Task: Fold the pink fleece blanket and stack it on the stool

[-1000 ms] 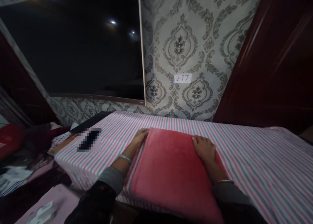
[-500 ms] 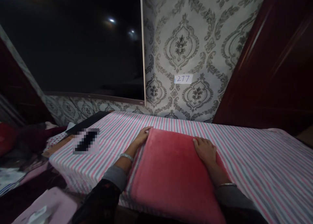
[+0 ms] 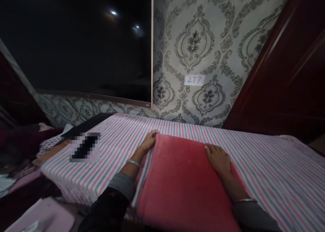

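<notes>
A red plush cloth point(image 3: 188, 184), flat and roughly rectangular, lies over the front part of the striped bedsheet point(image 3: 111, 147). At its far left corner, my left hand point(image 3: 149, 139) has its fingers closed on the fabric edge. My right hand point(image 3: 218, 158) rests flat over the far right corner, palm down, thumb a little apart from the other fingers. The near end of the cloth runs out of view at the bottom.
Behind the sheet stands a patterned wall with a paper label point(image 3: 194, 80) and a large dark television point(image 3: 83, 46). Dark red wood panelling point(image 3: 276, 76) rises at the right. A pixelated dark object point(image 3: 85, 147) lies at the left; a pink item point(image 3: 48, 215) sits lower left.
The view has shifted slightly. Both hands keep their places at the far corners of the red cloth, which lies much as before.
</notes>
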Action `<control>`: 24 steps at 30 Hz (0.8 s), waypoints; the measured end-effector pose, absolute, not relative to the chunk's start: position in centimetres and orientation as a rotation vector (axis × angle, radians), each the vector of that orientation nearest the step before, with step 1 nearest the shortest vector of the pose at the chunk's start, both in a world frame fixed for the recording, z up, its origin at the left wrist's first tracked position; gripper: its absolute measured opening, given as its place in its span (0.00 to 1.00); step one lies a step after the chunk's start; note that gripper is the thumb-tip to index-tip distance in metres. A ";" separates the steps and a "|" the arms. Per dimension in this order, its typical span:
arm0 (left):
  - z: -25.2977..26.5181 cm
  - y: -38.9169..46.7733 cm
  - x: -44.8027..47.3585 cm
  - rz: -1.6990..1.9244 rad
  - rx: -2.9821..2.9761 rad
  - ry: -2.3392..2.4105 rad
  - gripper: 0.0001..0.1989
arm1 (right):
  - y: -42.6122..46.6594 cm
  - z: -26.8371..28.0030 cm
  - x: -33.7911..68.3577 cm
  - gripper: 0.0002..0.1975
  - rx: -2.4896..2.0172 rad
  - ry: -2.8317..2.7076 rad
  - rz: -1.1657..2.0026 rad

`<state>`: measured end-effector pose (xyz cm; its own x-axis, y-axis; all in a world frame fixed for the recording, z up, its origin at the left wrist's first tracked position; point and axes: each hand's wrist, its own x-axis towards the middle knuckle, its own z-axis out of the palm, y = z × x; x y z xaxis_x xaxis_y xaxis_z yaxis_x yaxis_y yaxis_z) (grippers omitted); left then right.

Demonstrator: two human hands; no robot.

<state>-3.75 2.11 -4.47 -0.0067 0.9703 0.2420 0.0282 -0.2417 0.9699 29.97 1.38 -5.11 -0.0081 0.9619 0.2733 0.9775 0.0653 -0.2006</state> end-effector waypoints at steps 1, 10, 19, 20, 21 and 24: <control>-4.7 2.3 -3.7 1.412 1.393 1.121 0.09 | 1.4 -5.1 30.0 0.22 -1.937 -2.024 -0.062; -5.8 2.8 -3.3 1.527 1.397 1.199 0.07 | 1.3 -5.0 30.0 0.20 -1.947 -2.015 -0.079; -4.6 2.0 -3.7 1.410 1.398 1.256 0.10 | 1.2 -4.3 29.6 0.19 -1.954 -1.992 -0.079; -4.3 1.9 -3.8 1.395 1.403 1.275 0.10 | 1.2 -4.1 29.5 0.19 -1.954 -1.989 -0.077; -3.9 1.9 -4.1 1.377 1.411 1.300 0.10 | 1.1 -3.9 29.4 0.19 -1.955 -1.988 -0.076; -2.2 1.6 -4.6 1.348 1.424 1.416 0.12 | 0.9 -3.5 29.2 0.19 -1.971 -1.976 -0.078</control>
<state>-4.63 1.56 -2.15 -0.1432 0.9718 0.1872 0.2344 -0.1505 0.9604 29.24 0.88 -3.48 0.0269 0.9595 0.2803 0.9786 0.0320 -0.2032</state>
